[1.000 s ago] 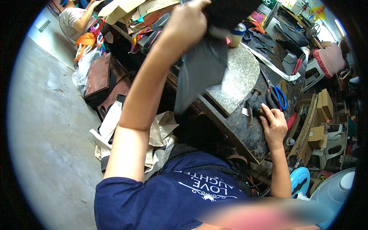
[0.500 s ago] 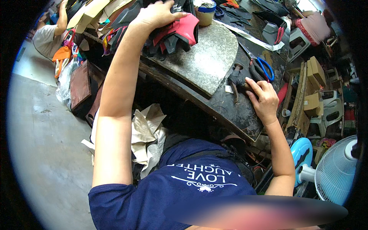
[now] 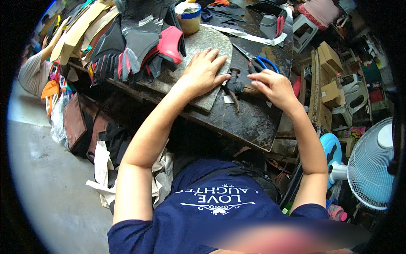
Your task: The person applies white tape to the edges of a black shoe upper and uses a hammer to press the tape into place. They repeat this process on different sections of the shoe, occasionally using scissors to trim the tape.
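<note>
My left hand (image 3: pixel 204 72) lies flat on a speckled stone slab (image 3: pixel 213 46), its fingers spread. The thumb reaches towards a hammer (image 3: pixel 235 84) with dark wrapping, which rests on the black worktable beside the slab. Over the hammer's handle side is my right hand (image 3: pixel 277 89), with index finger and thumb bent close together; anything between them is too small to make out. Just beyond it lie scissors (image 3: pixel 258 59) with blue handles. Stacked cut pieces in black and grey (image 3: pixel 141 44), with a red piece (image 3: pixel 171 45) at the end, stand left of the slab.
A tub (image 3: pixel 188 19) with a blue rim stands behind the slab. A white strip (image 3: pixel 249 36) crosses the worktable (image 3: pixel 253 127). At the right are a fan (image 3: pixel 370 165), cardboard boxes (image 3: pixel 331 95) and plastic stools (image 3: pixel 305 31). Two other people are at the far left and far right.
My left hand has come off the stacked pieces and down onto the stone slab. My right hand's fingers have drawn together and lifted near the hammer. The whole view has shifted.
</note>
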`<state>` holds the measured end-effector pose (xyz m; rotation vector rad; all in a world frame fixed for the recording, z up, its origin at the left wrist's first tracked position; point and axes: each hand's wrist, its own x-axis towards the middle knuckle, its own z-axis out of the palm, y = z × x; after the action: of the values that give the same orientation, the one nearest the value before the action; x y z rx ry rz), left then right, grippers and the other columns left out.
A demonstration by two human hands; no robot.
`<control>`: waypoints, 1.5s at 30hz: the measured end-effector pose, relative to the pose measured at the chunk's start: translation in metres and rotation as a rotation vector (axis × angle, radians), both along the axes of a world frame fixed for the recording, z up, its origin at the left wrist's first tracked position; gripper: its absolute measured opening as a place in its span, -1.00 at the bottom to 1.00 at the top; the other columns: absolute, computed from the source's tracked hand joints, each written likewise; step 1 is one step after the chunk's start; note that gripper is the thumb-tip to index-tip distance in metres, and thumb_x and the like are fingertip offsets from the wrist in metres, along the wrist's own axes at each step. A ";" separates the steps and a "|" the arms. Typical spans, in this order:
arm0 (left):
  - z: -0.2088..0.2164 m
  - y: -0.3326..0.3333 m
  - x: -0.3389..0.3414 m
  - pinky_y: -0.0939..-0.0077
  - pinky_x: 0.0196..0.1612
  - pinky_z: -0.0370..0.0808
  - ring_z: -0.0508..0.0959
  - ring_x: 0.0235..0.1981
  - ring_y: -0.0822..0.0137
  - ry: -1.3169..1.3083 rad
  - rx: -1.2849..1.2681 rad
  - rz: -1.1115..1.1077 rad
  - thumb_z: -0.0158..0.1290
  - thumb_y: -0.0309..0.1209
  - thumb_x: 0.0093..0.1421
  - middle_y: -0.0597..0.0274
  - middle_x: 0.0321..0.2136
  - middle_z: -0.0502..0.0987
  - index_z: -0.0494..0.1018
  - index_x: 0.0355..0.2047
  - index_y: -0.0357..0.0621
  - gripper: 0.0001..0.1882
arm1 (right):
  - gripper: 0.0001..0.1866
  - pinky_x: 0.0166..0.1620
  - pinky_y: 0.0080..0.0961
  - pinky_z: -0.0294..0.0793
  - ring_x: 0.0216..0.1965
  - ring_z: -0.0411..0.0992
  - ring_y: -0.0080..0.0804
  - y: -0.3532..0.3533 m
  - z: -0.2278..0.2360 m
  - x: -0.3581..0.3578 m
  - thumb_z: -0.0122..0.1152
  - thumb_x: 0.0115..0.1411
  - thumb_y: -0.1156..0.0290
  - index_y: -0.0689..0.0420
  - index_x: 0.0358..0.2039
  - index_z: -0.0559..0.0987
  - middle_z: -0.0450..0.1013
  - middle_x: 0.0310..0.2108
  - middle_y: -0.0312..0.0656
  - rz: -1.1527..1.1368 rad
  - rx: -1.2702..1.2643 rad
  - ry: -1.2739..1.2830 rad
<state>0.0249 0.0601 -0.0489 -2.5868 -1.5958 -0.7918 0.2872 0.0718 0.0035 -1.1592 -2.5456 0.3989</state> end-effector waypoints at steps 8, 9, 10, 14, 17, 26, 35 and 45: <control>0.000 0.002 -0.003 0.13 0.26 0.20 0.28 0.20 -0.10 -0.046 0.006 0.037 0.07 -0.02 0.20 -0.16 0.16 0.30 0.39 0.09 -0.18 -0.41 | -0.71 -0.14 -0.30 0.49 -0.22 0.54 -0.19 0.108 -0.020 -0.013 0.17 0.19 0.16 0.00 -0.15 0.63 0.56 -0.27 -0.15 -0.248 0.222 -0.002; 0.000 0.003 -0.003 0.14 0.25 0.21 0.28 0.20 -0.08 -0.045 0.012 0.040 0.07 -0.04 0.20 -0.15 0.16 0.30 0.40 0.08 -0.18 -0.43 | -0.67 -0.13 -0.26 0.49 -0.21 0.53 -0.17 0.121 -0.024 -0.013 0.17 0.18 0.12 -0.04 -0.09 0.61 0.55 -0.26 -0.16 -0.304 0.253 -0.042; 0.000 0.003 -0.003 0.13 0.24 0.22 0.30 0.19 -0.09 -0.057 0.024 0.038 0.08 -0.05 0.19 -0.15 0.15 0.32 0.41 0.07 -0.18 -0.44 | -0.64 -0.11 -0.23 0.49 -0.18 0.52 -0.16 0.133 -0.029 -0.013 0.17 0.17 0.11 -0.07 -0.05 0.59 0.52 -0.23 -0.15 -0.373 0.301 -0.097; -0.001 0.006 -0.004 0.10 0.25 0.19 0.29 0.18 -0.08 -0.085 0.010 0.028 0.09 -0.02 0.18 -0.14 0.14 0.32 0.43 0.04 -0.18 -0.44 | -0.60 0.01 -0.17 0.46 0.00 0.40 -0.13 0.166 -0.038 -0.009 0.21 0.11 0.18 -0.13 -0.01 0.58 0.44 -0.11 -0.16 -0.551 0.423 -0.289; -0.001 0.007 -0.005 0.10 0.24 0.20 0.30 0.17 -0.08 -0.088 0.029 0.027 0.09 -0.03 0.17 -0.13 0.12 0.34 0.44 0.02 -0.17 -0.45 | -0.73 0.03 -0.17 0.42 0.01 0.36 -0.15 0.169 -0.037 -0.007 0.26 0.05 0.21 -0.07 -0.20 0.64 0.42 -0.12 -0.19 -0.551 0.402 -0.356; -0.001 0.008 -0.004 0.10 0.19 0.25 0.34 0.12 -0.07 -0.090 0.054 0.020 0.12 -0.04 0.15 -0.12 0.08 0.37 0.46 -0.02 -0.19 -0.46 | -0.73 -0.26 -0.29 0.51 -0.36 0.56 -0.18 0.117 -0.026 -0.037 0.27 0.13 0.10 0.03 -0.32 0.59 0.57 -0.43 -0.11 -0.223 0.295 0.147; 0.009 0.001 -0.008 0.15 0.20 0.27 0.35 0.13 -0.04 -0.264 0.084 -0.203 0.24 0.01 0.03 -0.06 0.08 0.40 0.36 0.10 -0.18 -0.27 | -0.82 -0.36 -0.63 0.55 -0.48 0.54 -0.50 0.044 0.010 -0.080 0.07 0.34 0.34 0.14 -0.16 0.37 0.58 -0.37 -0.07 0.018 -0.816 1.076; 0.008 0.002 -0.018 0.41 0.06 0.42 0.44 0.01 0.32 -1.126 -0.537 -0.417 0.24 -0.25 0.13 0.14 -0.01 0.43 0.26 0.16 -0.19 -0.35 | -0.87 -0.28 -0.56 0.53 -0.35 0.50 -0.57 0.042 0.028 -0.105 0.27 0.22 0.38 0.04 -0.30 0.48 0.52 -0.37 -0.33 -0.151 -0.677 1.206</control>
<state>0.0065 0.0619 -0.0405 -3.0660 -1.5147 -2.4978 0.1822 0.1139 0.0319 -0.8339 -1.2680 1.4491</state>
